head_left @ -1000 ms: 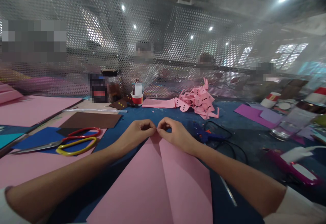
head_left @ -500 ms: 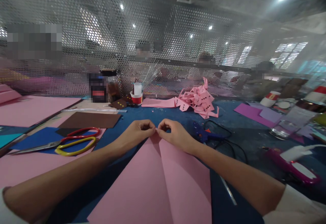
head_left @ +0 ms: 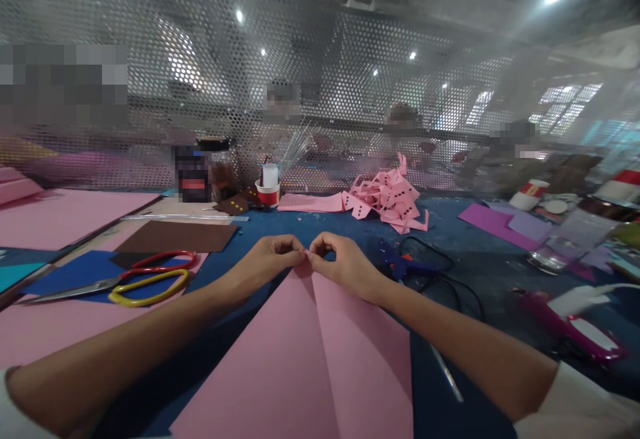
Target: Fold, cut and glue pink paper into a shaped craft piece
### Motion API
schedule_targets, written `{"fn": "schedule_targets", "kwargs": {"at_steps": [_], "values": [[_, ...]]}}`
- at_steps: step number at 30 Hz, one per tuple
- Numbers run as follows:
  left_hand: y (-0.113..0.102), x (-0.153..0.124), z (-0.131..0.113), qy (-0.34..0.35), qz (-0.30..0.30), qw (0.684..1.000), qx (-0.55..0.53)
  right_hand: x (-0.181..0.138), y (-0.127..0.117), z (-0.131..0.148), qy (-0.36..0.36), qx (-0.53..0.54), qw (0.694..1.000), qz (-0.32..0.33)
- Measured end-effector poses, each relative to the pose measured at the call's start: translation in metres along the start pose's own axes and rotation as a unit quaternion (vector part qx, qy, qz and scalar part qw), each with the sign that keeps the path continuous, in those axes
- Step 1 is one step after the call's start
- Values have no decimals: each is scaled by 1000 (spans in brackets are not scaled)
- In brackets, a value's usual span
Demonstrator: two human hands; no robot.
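A large pink paper sheet lies on the blue table in front of me, folded to a point at its far end with a crease down its middle. My left hand and my right hand meet at that tip. Both are closed in a pinch on the paper's point, thumbs against forefingers, knuckles almost touching.
Scissors with red and yellow handles lie on blue and pink sheets at left, beside a brown sheet. A blue glue gun with its cable sits right of my hands. Pink punched scraps, a small cup and jars stand by the perforated metal screen.
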State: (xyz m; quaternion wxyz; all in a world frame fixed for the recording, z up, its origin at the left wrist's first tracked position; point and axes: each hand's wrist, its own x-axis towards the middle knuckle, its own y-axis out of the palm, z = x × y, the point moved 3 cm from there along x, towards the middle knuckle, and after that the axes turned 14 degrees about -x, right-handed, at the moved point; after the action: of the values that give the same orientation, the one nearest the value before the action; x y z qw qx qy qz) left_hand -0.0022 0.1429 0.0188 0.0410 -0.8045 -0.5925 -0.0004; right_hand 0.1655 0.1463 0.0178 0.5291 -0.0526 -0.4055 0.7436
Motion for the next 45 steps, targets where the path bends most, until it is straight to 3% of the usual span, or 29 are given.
{"fn": "schedule_targets", "kwargs": {"at_steps": [17,31,45], "values": [[-3,4,8,0,4,1000,19,3,3,-8,-7,4,1000,16],[-1,3,7,-39,4,999,-37,4,4,-10,-34,49,998,13],[-4,4,8,-38,-4,999,1,3,2,-7,-19,29,999,17]]}}
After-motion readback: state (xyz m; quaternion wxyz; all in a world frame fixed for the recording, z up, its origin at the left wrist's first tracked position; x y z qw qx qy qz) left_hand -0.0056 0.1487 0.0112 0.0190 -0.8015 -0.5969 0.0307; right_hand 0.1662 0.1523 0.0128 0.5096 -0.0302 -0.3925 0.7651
